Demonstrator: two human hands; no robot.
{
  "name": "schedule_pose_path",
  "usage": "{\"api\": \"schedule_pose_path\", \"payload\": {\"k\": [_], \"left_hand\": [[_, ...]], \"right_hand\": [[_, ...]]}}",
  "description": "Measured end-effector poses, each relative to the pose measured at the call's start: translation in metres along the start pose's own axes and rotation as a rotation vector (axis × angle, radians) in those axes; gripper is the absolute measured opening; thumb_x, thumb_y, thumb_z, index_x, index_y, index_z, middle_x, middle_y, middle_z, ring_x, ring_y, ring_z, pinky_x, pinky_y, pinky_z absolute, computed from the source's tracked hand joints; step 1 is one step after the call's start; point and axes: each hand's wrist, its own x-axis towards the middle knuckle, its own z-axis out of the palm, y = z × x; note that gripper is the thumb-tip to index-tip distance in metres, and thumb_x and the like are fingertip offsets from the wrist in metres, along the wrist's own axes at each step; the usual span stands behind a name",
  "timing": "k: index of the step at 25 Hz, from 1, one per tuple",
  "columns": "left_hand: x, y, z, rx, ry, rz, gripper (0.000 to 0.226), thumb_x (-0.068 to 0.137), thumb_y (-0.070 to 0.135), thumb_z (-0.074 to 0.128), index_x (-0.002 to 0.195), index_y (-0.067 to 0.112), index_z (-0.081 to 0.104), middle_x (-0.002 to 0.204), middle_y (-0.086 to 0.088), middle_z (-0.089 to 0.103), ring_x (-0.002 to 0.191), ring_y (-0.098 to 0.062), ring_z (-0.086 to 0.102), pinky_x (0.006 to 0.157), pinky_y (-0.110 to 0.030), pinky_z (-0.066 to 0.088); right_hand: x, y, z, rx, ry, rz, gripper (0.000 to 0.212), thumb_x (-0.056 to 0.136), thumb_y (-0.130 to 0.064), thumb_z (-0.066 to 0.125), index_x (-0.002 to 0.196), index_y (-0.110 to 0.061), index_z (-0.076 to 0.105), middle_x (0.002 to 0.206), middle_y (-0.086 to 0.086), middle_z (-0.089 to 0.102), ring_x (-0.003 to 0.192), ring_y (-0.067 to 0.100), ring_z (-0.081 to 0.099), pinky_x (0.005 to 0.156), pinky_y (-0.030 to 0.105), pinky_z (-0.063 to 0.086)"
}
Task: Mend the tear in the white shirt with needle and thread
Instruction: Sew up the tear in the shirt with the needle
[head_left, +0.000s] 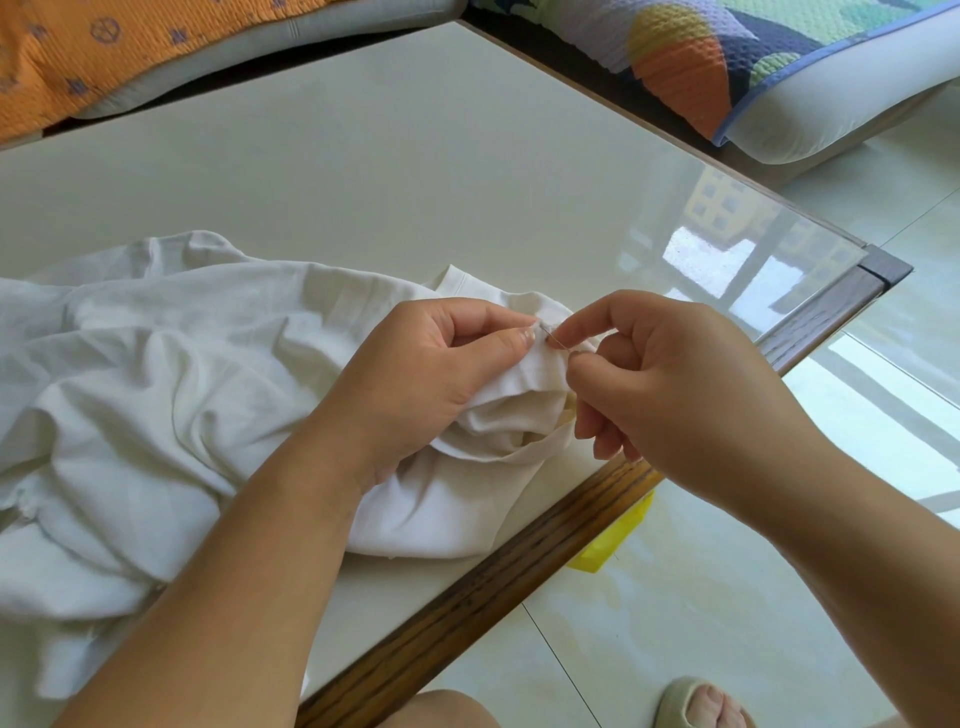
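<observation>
**White shirt (156, 364) bunched at centre frame, needle at the fold**

White shirt cloth lies crumpled over the left and lower-left part of the frame, spread on the pale table (363, 156). One bunched end reaches the middle of the picture, where both my hands meet.

My left hand (426, 374) comes in from the lower left. Its thumb and forefinger pinch a small raised fold of the white shirt, and the other fingers curl into the cloth below it.

My right hand (675, 384) comes in from the lower right. Its thumb and forefinger are closed tight on the needle (555, 340), a thin dark sliver slanting between the two hands, with its far end at the fold just beside my left thumb. The remaining fingers of that hand hang curled downward, close to the shirt's hem. The thread is too fine for me to make out.

The table's wooden edge (519, 561) runs diagonally from bottom centre toward the right, and part of the shirt hangs at it. Just past that edge, on the glossy floor (727, 597), a yellow object (608, 540) shows partly.

An orange quilted cushion (104, 52) fills the upper left corner, and a multicoloured cushion (727, 62) the upper right. My sandalled foot (701, 701) shows at the bottom right.
</observation>
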Motion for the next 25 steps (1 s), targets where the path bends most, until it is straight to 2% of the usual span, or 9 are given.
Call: {"api": "schedule_pose_path", "payload": {"k": [8,15,21,25], "left_hand": [[-0.0021,-0.0001,0.0022,-0.021,-0.002,0.026,0.015,0.093,0.02,0.065,0.1,0.019,0.078,0.09,0.003,0.078,0.091,-0.011,0.073,0.085,-0.027,0.055],[0.0006,-0.0028,0.0043,0.043,0.038,0.074,0.013,0.093,0.021,0.067,0.097,0.018,0.078,0.089,-0.002,0.078,0.091,-0.019,0.073,0.093,-0.043,0.056],[0.001,-0.0028,0.0048,0.058,0.056,0.088,0.012,0.093,0.023,0.067,0.097,0.022,0.079,0.089,-0.001,0.077,0.093,-0.02,0.073,0.093,-0.048,0.056],[0.0014,-0.0024,0.005,0.042,0.068,0.087,0.012,0.091,0.023,0.068,0.096,0.021,0.079,0.087,0.001,0.078,0.091,-0.016,0.073,0.092,-0.043,0.056]], "right_hand": [[-0.0002,0.0019,0.0031,0.02,0.012,0.009,0.017,0.088,-0.013,0.05,0.092,-0.026,0.06,0.055,-0.007,0.068,0.039,0.002,0.056,0.042,0.011,0.043],[-0.0013,0.0007,0.0006,0.025,-0.002,0.01,0.017,0.088,-0.014,0.052,0.091,-0.026,0.063,0.054,-0.006,0.068,0.039,0.003,0.057,0.043,0.014,0.048],[-0.0008,0.0023,0.0041,0.03,0.015,0.017,0.017,0.091,-0.014,0.05,0.093,-0.027,0.06,0.056,-0.007,0.068,0.04,0.001,0.057,0.042,0.011,0.043],[-0.0012,0.0033,0.0059,0.026,0.028,0.009,0.016,0.092,-0.014,0.049,0.093,-0.026,0.059,0.058,-0.007,0.069,0.042,0.001,0.058,0.043,0.011,0.044]]}}
